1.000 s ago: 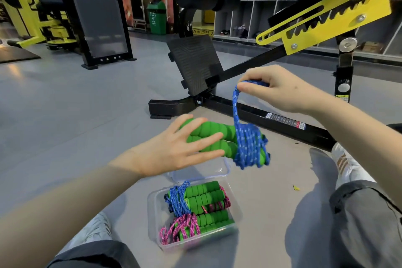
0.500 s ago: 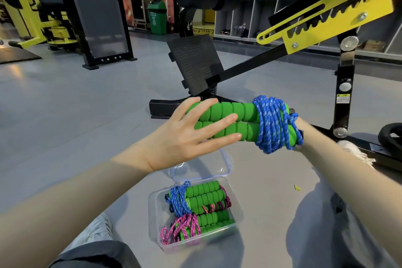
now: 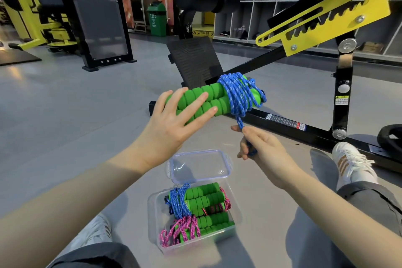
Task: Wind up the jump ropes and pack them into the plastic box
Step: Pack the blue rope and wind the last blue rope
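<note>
Head view: pair of green foam handles [image 3: 202, 102] held up in the air, side by side, under the straight, spread fingers of the left hand [image 3: 174, 119]; thumb hidden. Blue cord [image 3: 237, 93] wound in many turns round the handles' far end. One strand running down to the right hand [image 3: 261, 148], pinched there between thumb and curled fingers, just below and right of the bundle. Beneath both hands, on the grey floor [image 3: 65, 115]: clear plastic box [image 3: 153, 220], open, lid [image 3: 199, 165] lying back, wound ropes [image 3: 204, 202] with blue and pink cord inside. Gym room: black and yellow machine frame [image 3: 289, 124] close behind the bundle, shelves [image 3: 256, 6] and green bin [image 3: 157, 17] farther back. Knees on either side of the box, white shoe [image 3: 352, 159] at right. Open floor to the left.
</note>
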A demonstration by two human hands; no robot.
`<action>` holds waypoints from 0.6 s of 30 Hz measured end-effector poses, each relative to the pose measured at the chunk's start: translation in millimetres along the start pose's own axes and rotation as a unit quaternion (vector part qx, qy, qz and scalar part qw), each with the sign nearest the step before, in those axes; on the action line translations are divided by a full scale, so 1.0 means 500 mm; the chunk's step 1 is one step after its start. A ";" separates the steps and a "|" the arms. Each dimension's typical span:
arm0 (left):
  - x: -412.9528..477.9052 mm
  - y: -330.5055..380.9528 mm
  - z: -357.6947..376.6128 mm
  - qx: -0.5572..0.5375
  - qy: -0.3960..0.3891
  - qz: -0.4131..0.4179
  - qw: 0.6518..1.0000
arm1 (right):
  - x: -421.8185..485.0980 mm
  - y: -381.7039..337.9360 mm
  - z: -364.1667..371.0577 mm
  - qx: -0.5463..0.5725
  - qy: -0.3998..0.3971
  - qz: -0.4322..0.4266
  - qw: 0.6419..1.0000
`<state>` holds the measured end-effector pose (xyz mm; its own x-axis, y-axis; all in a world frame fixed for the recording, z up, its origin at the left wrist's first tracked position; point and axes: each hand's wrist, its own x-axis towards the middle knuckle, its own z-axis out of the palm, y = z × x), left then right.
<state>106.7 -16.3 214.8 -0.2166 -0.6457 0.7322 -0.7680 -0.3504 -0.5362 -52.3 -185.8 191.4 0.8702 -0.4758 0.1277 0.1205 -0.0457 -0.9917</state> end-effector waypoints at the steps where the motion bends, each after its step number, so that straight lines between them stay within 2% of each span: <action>1: -0.001 0.001 0.002 0.004 -0.005 -0.004 1.000 | -0.005 0.002 0.007 -0.022 0.020 -0.023 0.999; 6: -0.017 -0.019 0.015 0.022 -0.029 -0.019 0.999 | -0.039 0.001 0.035 -0.051 0.103 -0.149 0.982; 10: -0.028 -0.004 0.016 0.026 -0.056 -0.004 0.998 | -0.038 -0.019 0.042 -0.075 0.101 -0.195 0.973; 12: -0.028 -0.004 0.016 0.027 -0.062 -0.003 0.998 | -0.039 -0.021 0.034 -0.147 0.079 -0.227 0.959; 13: -0.028 -0.006 0.016 0.027 -0.061 -0.005 0.998 | -0.037 -0.018 0.026 -0.199 0.072 -0.255 0.944; 16: -0.026 -0.005 0.013 0.031 -0.059 0.007 0.998 | -0.020 -0.013 -0.002 -0.340 0.089 -0.357 0.866; 18: -0.023 0.004 0.010 0.028 -0.057 0.021 0.998 | -0.003 -0.018 -0.016 -0.403 0.103 -0.394 0.820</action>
<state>110.9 -13.1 203.3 -0.1751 -0.7321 0.6583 -0.7241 -0.3573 -0.5899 -58.3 -191.6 200.1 0.5645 -0.1549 0.8108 0.1795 -0.9357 -0.3037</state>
